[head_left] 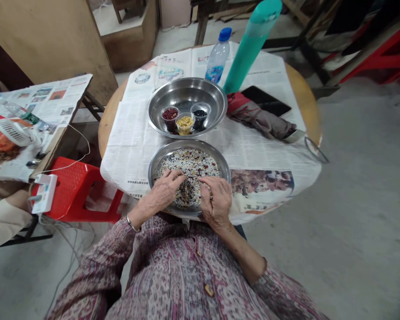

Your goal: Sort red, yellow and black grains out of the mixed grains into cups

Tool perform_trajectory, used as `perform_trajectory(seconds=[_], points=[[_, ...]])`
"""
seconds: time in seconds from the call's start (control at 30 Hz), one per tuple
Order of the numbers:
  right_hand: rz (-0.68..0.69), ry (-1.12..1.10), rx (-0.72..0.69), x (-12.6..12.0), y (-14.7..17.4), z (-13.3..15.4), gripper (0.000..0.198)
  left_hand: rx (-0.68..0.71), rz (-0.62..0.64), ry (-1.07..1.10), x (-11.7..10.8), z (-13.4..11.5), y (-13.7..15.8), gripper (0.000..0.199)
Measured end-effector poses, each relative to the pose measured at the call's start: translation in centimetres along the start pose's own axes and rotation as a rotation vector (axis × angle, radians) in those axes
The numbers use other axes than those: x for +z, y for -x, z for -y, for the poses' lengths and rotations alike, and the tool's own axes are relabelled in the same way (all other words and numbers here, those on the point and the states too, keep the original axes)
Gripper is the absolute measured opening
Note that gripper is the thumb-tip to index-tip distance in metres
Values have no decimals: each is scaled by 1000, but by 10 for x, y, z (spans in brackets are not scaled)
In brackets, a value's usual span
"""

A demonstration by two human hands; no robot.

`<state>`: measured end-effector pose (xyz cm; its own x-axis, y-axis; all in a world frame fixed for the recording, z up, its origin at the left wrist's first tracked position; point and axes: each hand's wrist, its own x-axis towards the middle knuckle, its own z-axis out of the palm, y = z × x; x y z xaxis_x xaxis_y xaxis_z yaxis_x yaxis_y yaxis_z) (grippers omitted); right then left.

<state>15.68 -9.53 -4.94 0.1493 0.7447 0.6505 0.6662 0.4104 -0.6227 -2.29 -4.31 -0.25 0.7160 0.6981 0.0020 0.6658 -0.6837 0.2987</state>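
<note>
A shallow steel basin (227, 171) near the table's front edge holds mixed grains (193, 162), mostly white with dark red, yellow and black bits. My left hand (166, 190) lies over the basin's left side, fingers stretched to the right and touching the grains. At the right side, my right hand (216, 200) is closed, fingers curled toward the thumb; whatever it holds is hidden. Just beyond stands a larger steel basin (183, 89) with three clear cups: one of red beans (170, 114), one of yellow kernels (184, 121), one of black beans (200, 116).
Newspaper covers the round table (126, 133). Behind the basins stand a plastic bottle (217, 58) and a tall green bottle (250, 49). A folded umbrella (260, 116) and a dark tablet (266, 101) lie right. Left are a red stool (70, 191) with a power strip (45, 193).
</note>
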Motion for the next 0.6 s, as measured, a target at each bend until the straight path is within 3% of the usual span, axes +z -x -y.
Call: perform_trajectory(seconds=[0.17, 0.33, 0.6], points=[[8, 19, -11, 1, 1, -1, 22, 43, 67, 48, 6, -18, -4, 33], [9, 19, 5, 1, 1, 0, 21, 52, 127, 64, 18, -21, -21, 33], [13, 6, -2, 0, -2, 0, 20, -55, 11, 119, 8, 3, -27, 47]])
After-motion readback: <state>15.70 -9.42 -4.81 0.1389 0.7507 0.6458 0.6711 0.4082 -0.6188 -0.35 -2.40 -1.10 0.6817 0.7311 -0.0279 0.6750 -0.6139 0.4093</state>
